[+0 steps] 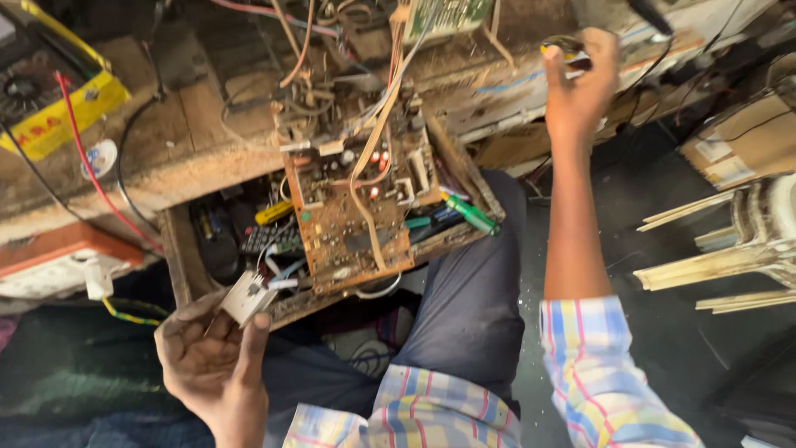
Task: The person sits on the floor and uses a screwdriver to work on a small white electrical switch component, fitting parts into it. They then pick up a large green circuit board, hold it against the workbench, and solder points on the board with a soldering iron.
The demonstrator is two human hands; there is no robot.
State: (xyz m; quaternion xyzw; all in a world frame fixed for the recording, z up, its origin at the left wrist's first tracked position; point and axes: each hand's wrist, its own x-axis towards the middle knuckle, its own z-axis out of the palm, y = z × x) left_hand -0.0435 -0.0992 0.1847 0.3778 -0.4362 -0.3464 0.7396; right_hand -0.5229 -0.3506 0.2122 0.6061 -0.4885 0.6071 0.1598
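Observation:
A brown circuit board [352,220] with several components and loose wires lies tilted over an open wooden drawer [178,257] in front of me. My left hand [214,361] is low at the drawer's near corner and pinches a small white boxy part [247,297] between thumb and fingers. My right hand [578,79] is stretched far out to the workbench's right side. Its fingers close on a small dark round object with a yellow edge [564,46]. My lap in dark trousers [468,307] is under the drawer.
The worn wooden workbench [199,141] carries tangled wires, a yellow-labelled device [62,112] at left and a green board [444,15] at the back. Screwdrivers with green [471,214] and yellow [274,212] handles lie in the drawer. A pale plastic chair [738,241] and a cardboard box [742,141] stand at right.

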